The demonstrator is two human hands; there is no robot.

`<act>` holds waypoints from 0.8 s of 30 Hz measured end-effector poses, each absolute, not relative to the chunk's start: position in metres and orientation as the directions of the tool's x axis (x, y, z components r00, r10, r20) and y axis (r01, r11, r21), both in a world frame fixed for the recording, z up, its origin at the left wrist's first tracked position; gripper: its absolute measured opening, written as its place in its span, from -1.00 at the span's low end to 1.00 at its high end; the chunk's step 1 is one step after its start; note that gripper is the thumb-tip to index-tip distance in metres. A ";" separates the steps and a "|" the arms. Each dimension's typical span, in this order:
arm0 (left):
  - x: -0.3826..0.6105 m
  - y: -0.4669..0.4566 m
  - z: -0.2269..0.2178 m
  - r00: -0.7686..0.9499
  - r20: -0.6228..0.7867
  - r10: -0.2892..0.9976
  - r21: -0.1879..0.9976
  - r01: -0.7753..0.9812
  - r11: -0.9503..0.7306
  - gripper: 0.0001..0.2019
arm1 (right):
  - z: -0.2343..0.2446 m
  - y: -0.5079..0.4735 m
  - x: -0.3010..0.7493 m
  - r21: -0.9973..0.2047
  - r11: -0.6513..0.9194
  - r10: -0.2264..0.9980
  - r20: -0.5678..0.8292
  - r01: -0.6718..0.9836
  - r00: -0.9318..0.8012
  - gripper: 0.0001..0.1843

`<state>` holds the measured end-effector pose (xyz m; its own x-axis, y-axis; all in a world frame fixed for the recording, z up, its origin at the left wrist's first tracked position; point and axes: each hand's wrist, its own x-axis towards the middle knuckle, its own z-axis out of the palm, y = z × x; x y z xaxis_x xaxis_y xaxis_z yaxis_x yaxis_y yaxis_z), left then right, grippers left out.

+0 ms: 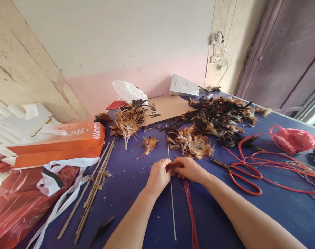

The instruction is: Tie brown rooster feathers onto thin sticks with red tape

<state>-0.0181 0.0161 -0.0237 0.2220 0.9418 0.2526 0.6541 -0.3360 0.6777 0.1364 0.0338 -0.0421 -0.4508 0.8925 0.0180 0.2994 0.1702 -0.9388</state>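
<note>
My left hand and my right hand meet over the middle of the blue table, fingers pinched close together. Between them runs a twisted stretch of red plastic ribbon, gripped by both, and its tail hangs from beneath my right hand toward the near edge. Some light feather bits seem to show under the fingers, mostly hidden. Just beyond my hands lies a loose pile of brown feathers. A small tied feather tuft rests to the left of it. Right of my right hand are scissors with red handles.
More dark feathers heap behind. A feather bundle on a stick, thin sticks, an orange bag and red plastic lie left. Cardboard sits at the back. A pink ribbon coil trails strands at right.
</note>
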 end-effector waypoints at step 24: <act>-0.049 0.031 -0.023 0.346 0.091 0.934 0.710 0.634 -0.305 -0.83 | -0.028 0.030 0.144 -0.648 0.518 0.848 0.302 0.559 -0.436 -0.87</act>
